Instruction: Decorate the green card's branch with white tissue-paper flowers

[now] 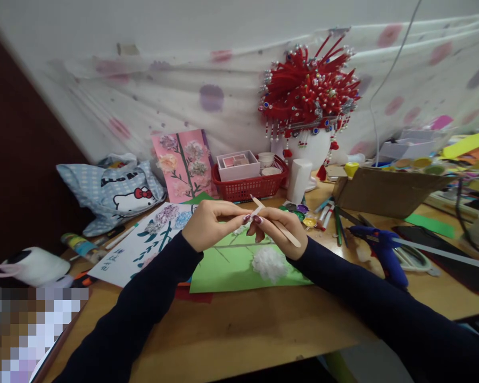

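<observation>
My left hand (pixel 213 223) and my right hand (pixel 283 227) meet over a green sheet (pixel 223 274), fingertips pinched close together. Between them is a narrow pale strip (pixel 289 234), bent near its upper end; its long part lies across the back of my right hand. Whether it is paper or thin wood I cannot tell. A fluffy white paper flower (pixel 269 263) rests on the sheet below my right hand, near thin drawn branches. Small white bits (pixel 239 230) show on the sheet behind the fingers.
A blue glue gun (pixel 383 252), pens (pixel 325 215) and paint pots (pixel 303 210) lie right. Behind stand a red basket (pixel 243 187), a white roll (pixel 300 181) and a red beaded headdress (pixel 313 90). A flower picture (pixel 123 258) and cloth bag (pixel 115 191) are left.
</observation>
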`<state>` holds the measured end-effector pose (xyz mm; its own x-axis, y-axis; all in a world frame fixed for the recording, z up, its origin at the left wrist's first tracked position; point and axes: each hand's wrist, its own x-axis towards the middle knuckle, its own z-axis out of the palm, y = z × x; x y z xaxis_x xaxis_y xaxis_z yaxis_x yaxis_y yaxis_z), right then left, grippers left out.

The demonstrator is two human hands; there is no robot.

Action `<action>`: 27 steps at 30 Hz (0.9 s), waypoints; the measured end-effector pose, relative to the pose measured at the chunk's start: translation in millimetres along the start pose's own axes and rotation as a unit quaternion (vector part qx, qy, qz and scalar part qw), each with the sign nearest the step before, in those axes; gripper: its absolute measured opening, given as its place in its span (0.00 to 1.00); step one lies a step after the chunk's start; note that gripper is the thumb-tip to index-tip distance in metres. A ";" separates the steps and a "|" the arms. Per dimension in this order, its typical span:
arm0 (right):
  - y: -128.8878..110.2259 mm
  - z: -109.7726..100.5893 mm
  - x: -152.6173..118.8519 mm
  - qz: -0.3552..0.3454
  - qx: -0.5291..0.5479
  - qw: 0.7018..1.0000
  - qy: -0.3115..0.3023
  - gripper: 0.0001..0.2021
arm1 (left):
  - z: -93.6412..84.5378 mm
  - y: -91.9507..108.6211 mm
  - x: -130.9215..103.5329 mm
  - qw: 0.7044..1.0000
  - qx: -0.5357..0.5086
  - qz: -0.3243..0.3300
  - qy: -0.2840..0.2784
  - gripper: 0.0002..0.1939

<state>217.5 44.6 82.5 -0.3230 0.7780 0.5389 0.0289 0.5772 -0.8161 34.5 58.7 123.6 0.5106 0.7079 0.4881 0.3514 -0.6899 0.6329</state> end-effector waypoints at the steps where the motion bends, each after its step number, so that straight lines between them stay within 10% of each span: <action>1: -0.2 0.1 0.0 -0.003 0.002 1.000 0.000 0.14 | 0.1 -0.3 0.1 1.000 -0.001 -0.002 0.001 0.11; 27: 5.1 3.2 -1.1 -0.003 0.021 1.000 0.014 0.12 | 1.6 -7.9 1.0 0.996 -0.077 -0.046 -0.013 0.11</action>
<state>215.0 45.9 77.0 -0.2957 0.7812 0.5498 -0.0139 0.5720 -0.8201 33.5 64.6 118.2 0.5029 0.7618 0.4084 0.2745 -0.5888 0.7602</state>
